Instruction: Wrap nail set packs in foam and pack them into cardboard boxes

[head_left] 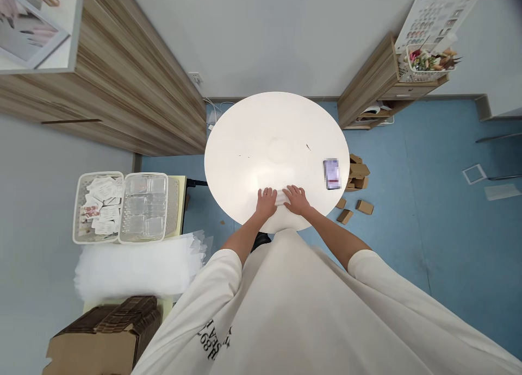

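My left hand (266, 202) and my right hand (297, 200) lie flat, side by side, at the near edge of a round white table (269, 130). Both press on a folded white sheet or bag (281, 198), partly hidden under my fingers; its exact kind is hard to tell. Neither hand visibly closes around it. A phone (331, 174) with a blurred screen lies to the right of my right hand, near the table's edge.
Left of the table stand a basket of printed cards (100, 206) and a basket of clear plastic trays (144, 207), above white foam wrap (130, 269) and flattened cardboard (106, 331). Small kraft boxes (356, 174) lie on the blue floor to the right.
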A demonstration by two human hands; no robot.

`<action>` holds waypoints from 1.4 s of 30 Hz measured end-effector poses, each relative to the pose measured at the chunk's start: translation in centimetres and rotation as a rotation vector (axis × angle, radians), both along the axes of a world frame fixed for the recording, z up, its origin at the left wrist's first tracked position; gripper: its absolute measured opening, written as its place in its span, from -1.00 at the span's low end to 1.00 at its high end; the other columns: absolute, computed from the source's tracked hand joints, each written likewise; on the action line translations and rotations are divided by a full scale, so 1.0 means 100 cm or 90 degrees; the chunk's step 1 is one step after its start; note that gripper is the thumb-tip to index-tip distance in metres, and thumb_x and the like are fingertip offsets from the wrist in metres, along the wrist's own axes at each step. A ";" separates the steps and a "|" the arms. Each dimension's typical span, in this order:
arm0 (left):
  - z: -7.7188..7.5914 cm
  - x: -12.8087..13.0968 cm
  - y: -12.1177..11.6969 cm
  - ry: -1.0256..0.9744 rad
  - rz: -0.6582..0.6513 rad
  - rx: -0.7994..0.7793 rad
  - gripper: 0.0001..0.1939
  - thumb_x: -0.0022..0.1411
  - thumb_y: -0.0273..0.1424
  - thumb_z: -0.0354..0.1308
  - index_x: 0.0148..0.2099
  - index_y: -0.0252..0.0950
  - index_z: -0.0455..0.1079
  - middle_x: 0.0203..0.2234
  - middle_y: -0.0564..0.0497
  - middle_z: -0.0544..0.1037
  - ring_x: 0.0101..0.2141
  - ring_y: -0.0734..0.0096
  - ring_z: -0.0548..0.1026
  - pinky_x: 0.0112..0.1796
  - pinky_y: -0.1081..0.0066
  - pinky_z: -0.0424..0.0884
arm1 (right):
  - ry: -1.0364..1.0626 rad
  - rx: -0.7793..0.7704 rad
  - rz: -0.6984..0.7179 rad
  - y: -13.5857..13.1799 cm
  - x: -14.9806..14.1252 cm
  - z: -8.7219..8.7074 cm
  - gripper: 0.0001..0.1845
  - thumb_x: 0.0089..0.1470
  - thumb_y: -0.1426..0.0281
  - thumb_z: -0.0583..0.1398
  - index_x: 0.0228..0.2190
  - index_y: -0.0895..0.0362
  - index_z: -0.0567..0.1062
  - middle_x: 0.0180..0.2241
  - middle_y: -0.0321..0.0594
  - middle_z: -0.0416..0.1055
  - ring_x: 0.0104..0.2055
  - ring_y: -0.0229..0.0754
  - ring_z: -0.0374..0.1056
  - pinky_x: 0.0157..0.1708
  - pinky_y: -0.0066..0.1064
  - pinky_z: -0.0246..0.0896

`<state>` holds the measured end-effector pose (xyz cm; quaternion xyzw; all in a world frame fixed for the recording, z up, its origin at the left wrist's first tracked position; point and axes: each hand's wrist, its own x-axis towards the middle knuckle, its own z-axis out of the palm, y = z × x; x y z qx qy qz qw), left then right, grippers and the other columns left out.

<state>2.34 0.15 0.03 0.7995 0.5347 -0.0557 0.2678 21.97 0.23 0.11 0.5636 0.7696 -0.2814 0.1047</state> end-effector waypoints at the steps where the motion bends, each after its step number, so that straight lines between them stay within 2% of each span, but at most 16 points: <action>1: 0.000 0.000 -0.002 0.006 -0.002 0.001 -0.23 0.19 -0.40 0.21 0.40 -0.21 0.04 0.31 -0.30 0.21 0.36 -0.18 0.09 0.32 -0.25 -0.15 | 0.002 0.004 -0.007 -0.004 0.001 0.001 -0.31 0.26 0.21 0.10 0.36 0.05 0.14 0.43 0.00 -0.04 0.46 0.15 -0.21 0.35 0.07 -0.33; 4: -0.001 0.000 -0.005 0.021 -0.010 0.007 -0.24 0.20 -0.38 0.22 0.39 -0.18 0.05 0.31 -0.28 0.23 0.35 -0.17 0.10 0.31 -0.25 -0.14 | 0.001 0.025 -0.088 -0.015 0.006 0.003 -0.31 0.30 0.17 0.04 0.37 0.09 0.09 0.42 0.04 -0.02 0.43 0.14 -0.15 0.33 0.03 -0.24; 7: -0.002 0.000 -0.003 0.035 -0.018 0.010 -0.24 0.18 -0.37 0.24 0.38 -0.21 0.07 0.30 -0.30 0.23 0.34 -0.17 0.11 0.32 -0.21 -0.14 | -0.012 0.020 -0.244 -0.022 0.011 0.002 -0.33 0.32 0.16 -0.03 0.36 0.13 0.06 0.35 0.10 0.08 0.36 0.14 0.01 0.26 -0.02 -0.06; 10: 0.000 0.002 -0.004 0.038 -0.027 0.022 -0.25 0.21 -0.33 0.22 0.39 -0.22 0.06 0.31 -0.30 0.21 0.36 -0.16 0.07 0.32 -0.20 -0.16 | -0.013 -0.007 -0.369 -0.023 0.013 -0.001 -0.39 0.32 0.15 -0.03 0.30 0.12 0.14 0.25 0.12 0.20 0.26 0.15 0.15 0.17 -0.03 0.09; 13: 0.002 0.006 -0.009 0.015 -0.051 0.041 -0.32 0.27 -0.35 0.11 0.40 -0.18 0.05 0.35 -0.26 0.17 0.37 -0.14 0.04 0.30 -0.21 -0.13 | -0.004 -0.018 -0.436 -0.021 0.010 -0.006 -0.45 0.29 0.12 0.01 0.20 0.12 0.24 0.16 0.12 0.26 0.21 0.15 0.20 0.13 -0.04 0.15; 16: 0.003 0.014 -0.012 -0.015 -0.080 0.041 -0.40 0.31 -0.47 -0.02 0.38 -0.18 0.11 0.33 -0.25 0.20 0.33 -0.08 0.14 0.27 -0.12 0.00 | -0.001 -0.007 -0.484 -0.019 0.005 -0.012 -0.50 0.24 0.10 0.08 0.10 0.12 0.29 0.11 0.12 0.28 0.18 0.18 0.21 0.10 -0.03 0.17; 19: 0.000 0.021 -0.011 -0.007 -0.088 0.024 -0.38 0.31 -0.54 -0.08 0.38 -0.16 0.10 0.29 -0.23 0.25 0.29 -0.02 0.19 0.22 -0.03 0.11 | -0.006 0.023 -0.502 -0.020 -0.001 -0.019 -0.56 0.20 0.13 0.12 0.03 0.10 0.31 0.07 0.11 0.29 0.14 0.19 0.22 0.06 -0.02 0.18; 23: -0.005 0.029 -0.005 0.023 -0.082 0.007 -0.33 0.29 -0.54 -0.04 0.42 -0.15 0.05 0.26 -0.23 0.27 0.26 -0.05 0.20 0.18 -0.02 0.14 | -0.021 0.048 -0.502 -0.022 -0.004 -0.024 -0.63 0.21 0.19 0.11 -0.01 0.09 0.29 0.04 0.11 0.29 0.11 0.19 0.22 0.03 -0.02 0.19; 28: -0.006 0.033 -0.004 0.037 -0.074 0.002 -0.30 0.28 -0.53 -0.01 0.43 -0.18 0.02 0.23 -0.26 0.28 0.23 -0.08 0.21 0.16 -0.01 0.14 | -0.040 -0.008 -0.512 -0.018 -0.005 -0.024 -0.74 0.19 0.23 0.11 -0.13 0.10 0.35 0.03 0.12 0.29 0.12 0.19 0.23 0.04 -0.02 0.20; 31: -0.004 0.031 -0.005 0.010 -0.042 0.000 -0.35 0.32 -0.51 -0.03 0.42 -0.21 0.03 0.23 -0.27 0.28 0.23 -0.07 0.22 0.16 0.00 0.14 | -0.016 -0.045 -0.511 -0.014 -0.004 -0.022 -0.81 0.17 0.31 0.08 -0.18 0.08 0.36 -0.04 0.08 0.36 0.05 0.14 0.31 -0.01 -0.05 0.24; 37: -0.001 0.018 -0.003 -0.048 -0.009 -0.010 -0.52 0.32 -0.48 -0.01 0.27 -0.22 0.19 0.18 -0.18 0.35 0.19 0.04 0.27 0.13 0.07 0.23 | 0.163 -0.076 -0.543 -0.013 -0.010 -0.013 -0.58 0.08 0.32 0.11 0.01 0.06 0.29 -0.20 -0.16 0.48 -0.22 -0.08 0.42 -0.27 -0.32 0.32; 42: -0.004 0.006 -0.002 -0.080 -0.032 -0.012 -0.57 0.27 -0.59 -0.07 0.11 -0.18 0.39 0.21 -0.13 0.33 0.17 0.10 0.31 0.14 0.10 0.24 | 0.233 -0.074 -0.448 -0.016 -0.024 -0.009 -0.65 0.10 0.35 0.10 -0.04 0.01 0.32 -0.31 -0.28 0.49 -0.26 -0.11 0.43 -0.30 -0.35 0.33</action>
